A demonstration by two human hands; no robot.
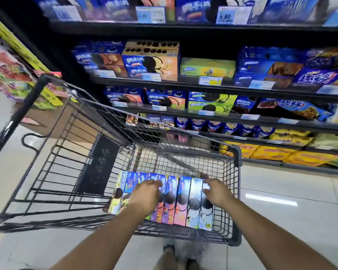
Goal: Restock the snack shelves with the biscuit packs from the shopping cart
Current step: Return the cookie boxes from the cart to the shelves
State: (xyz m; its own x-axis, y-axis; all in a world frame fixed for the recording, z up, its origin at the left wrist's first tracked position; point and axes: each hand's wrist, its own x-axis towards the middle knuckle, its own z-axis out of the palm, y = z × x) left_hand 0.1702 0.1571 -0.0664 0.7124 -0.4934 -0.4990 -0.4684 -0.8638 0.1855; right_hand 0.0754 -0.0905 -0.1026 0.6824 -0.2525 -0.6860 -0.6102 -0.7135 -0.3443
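1. Shop aisle with a shiny pale floor [281,211]. Snack shelves [203,85] full of blue, orange and green boxes fill the top and right of the frame.
2. Left fingers [154,183] bend over the tops of packs near the middle of the row and seem to grip them.
3. Right fingers [208,187] bend round the top of the white pack at the right end.
4. Both the left hand [146,193] and the right hand [217,191] are low in the middle of the frame, down inside the shopping cart [238,156].
5. All the biscuit packs [181,201] are in the cart, standing on edge, side by side and touching.
6. I think the tight row is the tricky part. Pulling one pack up could drag the ones beside it and tip them over.
7. A smooth box could also slip from the fingers, or bump the wire wall on the way up to the shelves.
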